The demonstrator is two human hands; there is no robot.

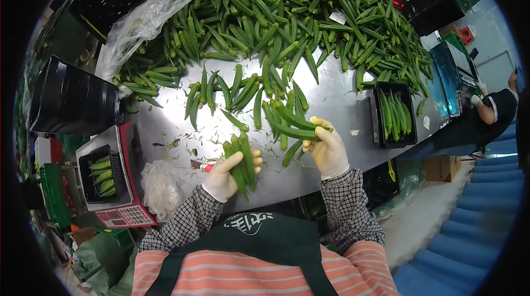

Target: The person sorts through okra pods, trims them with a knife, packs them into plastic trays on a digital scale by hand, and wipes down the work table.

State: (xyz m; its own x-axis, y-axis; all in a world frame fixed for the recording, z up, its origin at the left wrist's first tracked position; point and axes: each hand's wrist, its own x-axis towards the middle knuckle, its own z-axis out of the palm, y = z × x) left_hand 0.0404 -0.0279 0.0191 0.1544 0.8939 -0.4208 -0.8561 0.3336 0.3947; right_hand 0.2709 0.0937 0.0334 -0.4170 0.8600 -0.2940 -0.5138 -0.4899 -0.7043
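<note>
My left hand (223,177), in a white glove, is closed around several okra pods (240,159) held side by side near the table's front edge. In my right hand (329,151), also gloved, the thumb and fingers grip okra pods (295,122) that point away to the left. Just beyond both hands, loose okra (243,94) lies scattered on the metal table (193,141). A small knife with a red handle (207,168) rests beside my left hand, partly hidden by it.
A large okra heap (309,14) covers the table's far side. At right sits a black tray (407,140) with okra; at left, another black tray (99,197) stands on a red scale (132,214). Crumpled plastic (160,188) lies nearby. A person (494,114) is at far right.
</note>
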